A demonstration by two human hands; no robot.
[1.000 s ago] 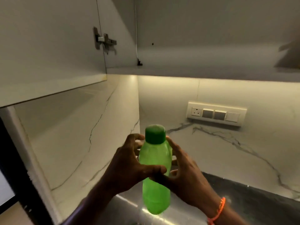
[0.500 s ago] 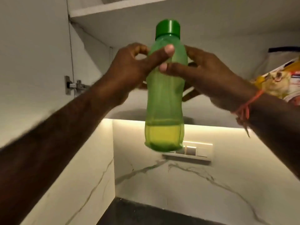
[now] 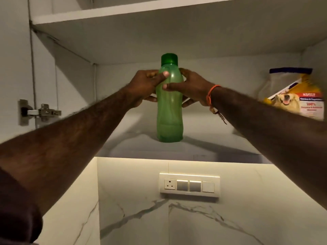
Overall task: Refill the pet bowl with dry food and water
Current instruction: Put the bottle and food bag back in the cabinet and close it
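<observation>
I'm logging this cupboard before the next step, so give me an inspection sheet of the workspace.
Surface: white cupboard shelf, bare around the bottle.
Job's things: green water bottle upright on the shelf, cap on; dog food bag at the right.
Clutter: nothing seen.
Grippers: left hand and right hand both grip the bottle's upper part.
Cables: nothing seen.
Surroundings: door hinge at the left, socket and switch panel on the marble wall below.

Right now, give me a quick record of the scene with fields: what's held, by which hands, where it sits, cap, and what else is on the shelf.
held: bottle, green, upright
hands: left hand and right hand, both gripping its upper part
place: base at the cabinet shelf; contact cannot be confirmed
cap: on
also on shelf: dog food bag, at the right
below: switch panel on the wall
</observation>
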